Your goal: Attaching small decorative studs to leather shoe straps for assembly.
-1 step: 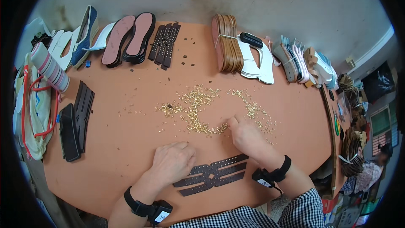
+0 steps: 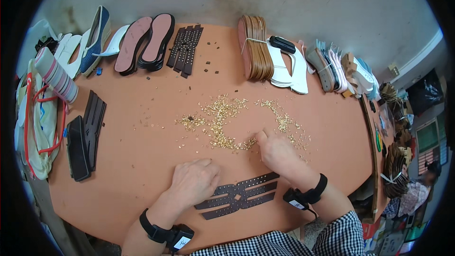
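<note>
A dark brown studded shoe upper (image 2: pixel 238 197), cut into several strips around a small diamond opening, lies flat in front of me. Beside its left end my left hand (image 2: pixel 195 180) rests on the table, fingers curled together, thumb side close to the strips. Whatever those fingers hold, if anything, is hidden. My right hand (image 2: pixel 276 150) reaches past the upper to the near edge of a scattered heap of tiny gold studs (image 2: pixel 219 128). Its thumb and index finger are pinched together among the studs, and what sits between them is too small to make out.
Dark upper pieces (image 2: pixel 92 128) lie at the left beside a bag with red handles (image 2: pixel 59 132). Along the back stand pink-topped soles (image 2: pixel 156 40), another studded upper (image 2: pixel 185 50), a tied bundle of brown soles (image 2: pixel 255 50) and white cutouts (image 2: pixel 289 68). A person sits far right.
</note>
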Demonstrator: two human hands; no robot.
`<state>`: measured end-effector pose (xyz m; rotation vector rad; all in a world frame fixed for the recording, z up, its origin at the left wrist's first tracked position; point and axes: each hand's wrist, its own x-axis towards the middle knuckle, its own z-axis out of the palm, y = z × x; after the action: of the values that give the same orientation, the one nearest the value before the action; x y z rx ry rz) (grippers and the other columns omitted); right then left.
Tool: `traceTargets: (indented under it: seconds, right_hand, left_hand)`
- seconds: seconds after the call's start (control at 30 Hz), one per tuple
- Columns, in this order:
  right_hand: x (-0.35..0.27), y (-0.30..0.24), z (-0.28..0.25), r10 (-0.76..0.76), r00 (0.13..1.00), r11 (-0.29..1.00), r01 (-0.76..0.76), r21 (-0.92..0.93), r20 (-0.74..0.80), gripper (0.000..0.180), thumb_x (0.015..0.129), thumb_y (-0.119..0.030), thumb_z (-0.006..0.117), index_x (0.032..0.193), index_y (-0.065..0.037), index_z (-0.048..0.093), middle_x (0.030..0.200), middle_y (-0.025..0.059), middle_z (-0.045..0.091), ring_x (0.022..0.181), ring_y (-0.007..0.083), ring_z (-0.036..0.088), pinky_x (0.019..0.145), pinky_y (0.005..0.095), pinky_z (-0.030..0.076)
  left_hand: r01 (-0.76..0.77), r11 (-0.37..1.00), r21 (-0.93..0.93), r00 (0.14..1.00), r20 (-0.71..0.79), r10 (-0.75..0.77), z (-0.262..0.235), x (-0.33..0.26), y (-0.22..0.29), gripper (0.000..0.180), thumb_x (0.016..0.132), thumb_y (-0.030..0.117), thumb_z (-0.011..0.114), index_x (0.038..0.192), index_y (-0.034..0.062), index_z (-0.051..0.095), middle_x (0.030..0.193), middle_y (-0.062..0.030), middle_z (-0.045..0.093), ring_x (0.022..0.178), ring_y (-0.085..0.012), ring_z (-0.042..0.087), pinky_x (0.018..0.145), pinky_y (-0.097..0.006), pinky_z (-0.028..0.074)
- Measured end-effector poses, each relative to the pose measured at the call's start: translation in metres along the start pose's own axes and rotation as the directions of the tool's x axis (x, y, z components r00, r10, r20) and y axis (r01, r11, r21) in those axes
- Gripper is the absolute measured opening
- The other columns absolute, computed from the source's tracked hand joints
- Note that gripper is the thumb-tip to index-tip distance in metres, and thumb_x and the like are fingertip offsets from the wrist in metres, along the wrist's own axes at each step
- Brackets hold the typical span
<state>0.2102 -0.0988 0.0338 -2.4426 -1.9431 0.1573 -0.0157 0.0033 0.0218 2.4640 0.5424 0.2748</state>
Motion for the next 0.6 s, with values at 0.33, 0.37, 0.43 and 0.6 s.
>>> traceTargets:
  seconds: [0.33,0.37,0.43,0.6]
  right_hand:
    - [0.002,0.002,0.003,-0.124,0.992,0.964,0.123,-0.235,0.011,0.016,0.078,-0.007,0.055,0.089,0.0,0.048,0.082,0.0195,0.054,0.063,0.034,0.061,0.056,0.0418,0.051]
    - [0.002,0.001,0.002,-0.122,0.992,0.953,0.123,-0.276,0.022,0.015,0.078,-0.007,0.055,0.09,0.0,0.049,0.082,0.0198,0.054,0.062,0.0336,0.061,0.056,0.0412,0.051]
    - [0.003,0.001,0.003,-0.089,0.995,0.964,0.096,-0.248,0.041,0.012,0.08,-0.006,0.053,0.09,0.0,0.049,0.082,0.0199,0.055,0.062,0.0336,0.06,0.056,0.0405,0.051]
    - [-0.011,0.008,-0.003,-0.142,0.976,0.987,0.153,0.053,-0.167,0.01,0.086,-0.008,0.05,0.091,0.0,0.048,0.076,0.0189,0.058,0.059,0.0376,0.06,0.053,0.0443,0.049]
  left_hand:
    - [-0.034,0.998,0.048,0.997,-0.069,0.037,0.008,0.0,-0.005,0.008,0.076,0.017,0.064,0.075,0.0104,0.059,0.073,-0.0059,0.062,0.068,-0.0279,0.062,0.056,-0.039,0.048]
    - [-0.034,0.998,0.053,0.997,-0.072,0.037,0.008,0.001,-0.005,0.008,0.076,0.017,0.064,0.075,0.0103,0.059,0.073,-0.0059,0.062,0.069,-0.0278,0.062,0.056,-0.039,0.048]
    - [-0.026,0.998,0.063,0.997,-0.076,0.031,0.01,0.0,-0.006,0.008,0.076,0.017,0.063,0.075,0.0101,0.059,0.073,-0.006,0.062,0.069,-0.0278,0.062,0.056,-0.039,0.048]
    - [-0.025,0.998,0.054,0.997,-0.074,0.028,0.009,-0.001,-0.006,0.009,0.076,0.017,0.064,0.075,0.0097,0.059,0.074,-0.0062,0.061,0.069,-0.0275,0.062,0.057,-0.039,0.048]
